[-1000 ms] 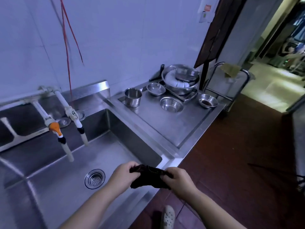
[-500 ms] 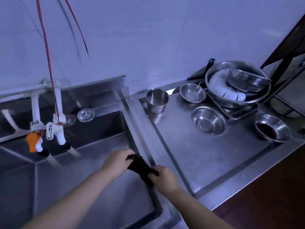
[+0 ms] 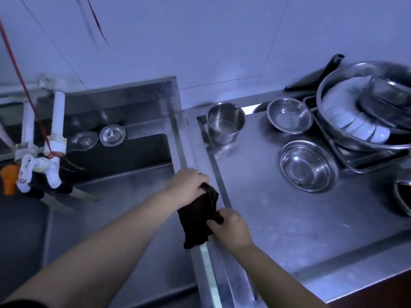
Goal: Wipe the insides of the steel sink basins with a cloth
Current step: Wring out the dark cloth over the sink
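Both hands grip a dark cloth [image 3: 200, 215] over the right rim of the sink [image 3: 124, 196]: the left hand [image 3: 189, 185] bunches its upper end in curled fingers, and the right hand [image 3: 229, 227] pinches its lower edge. The cloth hangs between them, seemingly resting on the ledge beside the counter [image 3: 278, 218], though the blur makes contact hard to judge. On the counter stand a steel cup [image 3: 225, 123] and two small bowls [image 3: 289, 115] [image 3: 308, 166].

No readable text, labels or numbers anywhere
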